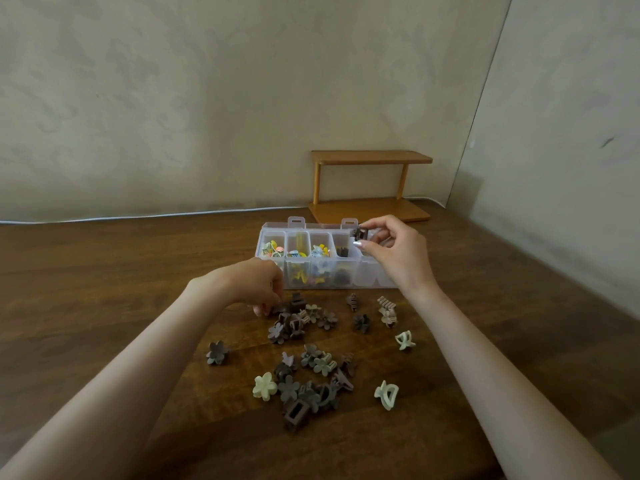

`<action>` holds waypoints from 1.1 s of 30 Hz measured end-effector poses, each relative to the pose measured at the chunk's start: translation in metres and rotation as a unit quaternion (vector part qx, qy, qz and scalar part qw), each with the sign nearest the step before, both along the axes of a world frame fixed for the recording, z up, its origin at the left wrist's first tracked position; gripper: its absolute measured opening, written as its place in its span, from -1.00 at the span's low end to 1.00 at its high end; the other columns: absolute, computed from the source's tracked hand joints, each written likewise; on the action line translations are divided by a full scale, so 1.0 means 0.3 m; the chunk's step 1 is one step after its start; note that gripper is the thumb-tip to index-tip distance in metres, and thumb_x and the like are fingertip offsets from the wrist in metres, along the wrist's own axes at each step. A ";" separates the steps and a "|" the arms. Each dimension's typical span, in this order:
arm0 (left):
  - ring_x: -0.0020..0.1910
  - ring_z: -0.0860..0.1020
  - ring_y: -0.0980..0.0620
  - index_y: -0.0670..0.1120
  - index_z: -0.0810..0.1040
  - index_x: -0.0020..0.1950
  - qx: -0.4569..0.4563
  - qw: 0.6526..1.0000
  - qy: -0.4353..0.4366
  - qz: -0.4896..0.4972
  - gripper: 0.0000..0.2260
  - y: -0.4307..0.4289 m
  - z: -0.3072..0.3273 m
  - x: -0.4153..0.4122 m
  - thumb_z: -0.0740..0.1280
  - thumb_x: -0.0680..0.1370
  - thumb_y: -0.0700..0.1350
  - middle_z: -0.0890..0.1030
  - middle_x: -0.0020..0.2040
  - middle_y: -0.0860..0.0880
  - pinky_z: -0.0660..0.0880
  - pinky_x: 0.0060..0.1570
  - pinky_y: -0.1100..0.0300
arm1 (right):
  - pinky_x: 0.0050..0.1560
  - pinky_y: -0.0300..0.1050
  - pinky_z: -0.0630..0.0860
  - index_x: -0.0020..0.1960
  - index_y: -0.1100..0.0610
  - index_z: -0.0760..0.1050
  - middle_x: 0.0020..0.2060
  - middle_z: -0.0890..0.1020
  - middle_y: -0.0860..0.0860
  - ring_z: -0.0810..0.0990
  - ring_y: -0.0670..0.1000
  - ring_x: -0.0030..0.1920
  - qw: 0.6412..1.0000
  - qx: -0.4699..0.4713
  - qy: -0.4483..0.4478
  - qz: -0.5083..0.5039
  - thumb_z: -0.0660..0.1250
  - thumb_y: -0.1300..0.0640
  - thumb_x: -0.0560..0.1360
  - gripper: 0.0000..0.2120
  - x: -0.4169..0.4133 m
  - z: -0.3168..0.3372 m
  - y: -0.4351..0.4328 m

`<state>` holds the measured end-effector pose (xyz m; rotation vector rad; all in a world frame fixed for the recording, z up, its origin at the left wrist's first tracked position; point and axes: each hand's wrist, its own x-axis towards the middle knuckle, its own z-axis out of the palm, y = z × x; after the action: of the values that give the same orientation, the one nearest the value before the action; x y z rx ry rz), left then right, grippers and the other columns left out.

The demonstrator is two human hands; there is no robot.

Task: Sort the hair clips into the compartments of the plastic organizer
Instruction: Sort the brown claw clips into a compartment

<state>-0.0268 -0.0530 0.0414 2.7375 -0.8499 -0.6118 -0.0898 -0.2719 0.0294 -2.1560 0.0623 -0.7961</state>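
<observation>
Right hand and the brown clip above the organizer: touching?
Touching. The head view shows the right hand pinching the brown clip between thumb and fingertips, above the organizer.

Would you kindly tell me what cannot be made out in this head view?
Head view: whether the left hand grips anything, hidden under its own fingers.
Head view: the right compartments of the organizer, behind the right hand holding a brown clip.
Head view: the coloured clips, shapes too small.

One plastic organizer [372, 276], one wooden shelf [370, 157] and roughly two dozen loose hair clips [217, 352] are lying on one surface [104, 289].
</observation>
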 end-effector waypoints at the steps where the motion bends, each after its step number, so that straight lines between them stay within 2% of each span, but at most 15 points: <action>1: -0.33 0.55 0.19 -0.10 0.48 -0.01 0.000 1.000 -0.002 0.001 -0.95 0.001 0.001 0.000 0.27 0.55 -0.17 0.58 -0.27 0.04 0.48 -0.22 0.36 | -0.23 -0.32 0.46 0.05 0.03 0.55 -0.25 0.57 -0.11 0.53 -0.16 -0.23 1.000 -0.018 0.004 -0.004 0.45 0.16 0.42 -0.78 0.014 0.005 0.002; 6: -0.31 0.56 0.18 -0.10 0.49 0.02 0.003 1.000 -0.003 -0.003 -0.92 0.001 0.001 0.003 0.28 0.54 -0.17 0.59 -0.24 0.03 0.48 -0.16 0.34 | -0.28 -0.30 0.39 0.13 0.01 0.53 -0.22 0.56 -0.12 0.55 -0.11 -0.16 0.993 -0.102 0.059 -0.011 0.40 0.14 0.46 -0.75 0.057 0.009 0.015; 10: -0.32 0.55 0.19 -0.08 0.48 -0.05 -0.003 1.000 0.000 -0.005 -0.98 0.007 0.006 0.007 0.29 0.54 -0.17 0.59 -0.26 0.04 0.48 -0.18 0.35 | -0.25 -0.33 0.40 0.05 0.01 0.57 -0.17 0.57 -0.11 0.51 -0.16 -0.18 0.995 -0.090 0.031 -0.027 0.35 0.15 0.50 -0.86 0.038 -0.011 0.009; 13: -0.33 0.55 0.19 -0.10 0.49 -0.03 -0.003 1.000 -0.009 -0.003 -0.92 0.006 0.002 0.007 0.30 0.54 -0.10 0.58 -0.28 0.05 0.49 -0.16 0.32 | -0.22 -0.36 0.45 0.00 0.03 0.60 -0.12 0.61 -0.11 0.52 -0.20 -0.20 0.997 -0.069 0.002 -0.022 0.34 0.18 0.51 -0.88 0.010 -0.021 0.013; 16: -0.30 0.53 0.18 -0.10 0.50 0.04 0.023 0.997 -0.079 -0.009 -0.79 -0.005 0.001 -0.001 0.32 0.51 0.01 0.54 -0.26 0.08 0.49 -0.15 0.28 | -0.22 -0.39 0.47 -0.02 0.06 0.61 -0.14 0.63 -0.11 0.55 -0.18 -0.20 0.998 -0.049 -0.024 -0.001 0.33 0.24 0.51 -0.86 -0.014 -0.025 0.026; 18: -0.20 0.47 0.13 -0.05 0.48 0.09 0.047 0.985 -0.164 -0.027 -0.75 -0.011 0.008 -0.015 0.33 0.50 0.06 0.47 -0.20 0.11 0.43 -0.17 0.26 | -0.18 -0.39 0.48 -0.03 0.07 0.61 -0.15 0.62 -0.11 0.58 -0.15 -0.16 0.998 -0.041 -0.038 0.012 0.32 0.27 0.51 -0.84 -0.024 -0.030 0.034; 20: -0.13 0.42 0.11 0.04 0.45 0.15 0.050 0.975 -0.211 -0.056 -0.73 -0.015 0.008 -0.024 0.33 0.50 0.07 0.45 -0.11 0.09 0.38 -0.18 0.25 | -0.13 -0.39 0.49 -0.02 0.09 0.61 -0.15 0.61 -0.12 0.59 -0.14 -0.13 0.998 -0.031 -0.044 0.023 0.32 0.29 0.50 -0.84 -0.029 -0.037 0.039; 25: -0.01 0.51 0.06 0.12 0.42 0.23 0.046 0.966 -0.230 -0.106 -0.75 -0.019 -0.026 -0.022 0.26 0.56 -0.01 0.55 0.11 0.00 0.45 -0.14 0.21 | -0.14 -0.42 0.48 -0.02 0.11 0.61 -0.14 0.62 -0.09 0.60 -0.13 -0.12 0.999 0.003 -0.044 0.031 0.32 0.29 0.50 -0.85 -0.035 -0.043 0.030; 29: -0.12 0.42 0.11 0.10 0.45 0.20 0.042 0.961 -0.246 -0.114 -0.78 -0.026 -0.041 -0.017 0.25 0.55 -0.02 0.57 0.08 0.00 0.40 -0.20 0.24 | -0.15 -0.37 0.49 -0.03 0.11 0.61 -0.13 0.62 -0.07 0.60 -0.10 -0.11 0.999 0.019 -0.044 0.011 0.32 0.29 0.50 -0.85 -0.034 -0.044 0.004; 33: -0.15 0.42 0.13 0.09 0.47 0.11 0.048 0.957 -0.259 -0.121 -0.81 -0.030 -0.050 -0.015 0.28 0.52 0.07 0.56 0.01 0.03 0.35 -0.24 0.25 | -0.21 -0.38 0.46 -0.06 0.07 0.61 -0.20 0.60 -0.16 0.57 -0.14 -0.17 0.997 0.042 -0.057 -0.010 0.32 0.29 0.49 -0.83 -0.038 -0.044 -0.012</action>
<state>-0.0314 -0.0621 0.0263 2.9509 -1.3111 0.0510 -0.1013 -0.2755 0.0161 -2.0304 0.0567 -0.9108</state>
